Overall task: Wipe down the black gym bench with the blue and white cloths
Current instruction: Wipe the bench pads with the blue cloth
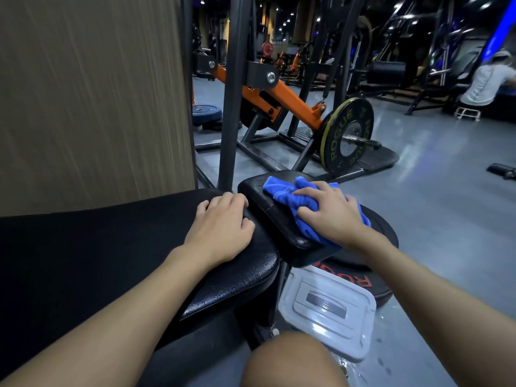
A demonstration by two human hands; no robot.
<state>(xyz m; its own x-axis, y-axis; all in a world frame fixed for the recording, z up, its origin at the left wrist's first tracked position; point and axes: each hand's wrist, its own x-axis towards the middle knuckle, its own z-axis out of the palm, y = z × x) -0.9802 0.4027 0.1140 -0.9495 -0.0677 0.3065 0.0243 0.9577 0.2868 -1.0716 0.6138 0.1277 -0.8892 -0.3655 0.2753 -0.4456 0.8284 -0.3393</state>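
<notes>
The black gym bench has a long padded section (97,247) at the left and a smaller seat pad (268,216) to its right. My left hand (220,227) rests palm-down on the end of the long pad, fingers curled a little at its edge. On the seat pad lies a bunched blue cloth (290,195), and my right hand (328,213) grips it and presses it onto the pad. No white cloth is in view.
A clear plastic box with a lid (329,308) sits on the floor below the seat pad, beside a black weight plate (371,277). An orange-armed machine with a Rogue plate (346,135) stands behind. A wood panel (92,93) is at the left. A person (483,82) sits far right.
</notes>
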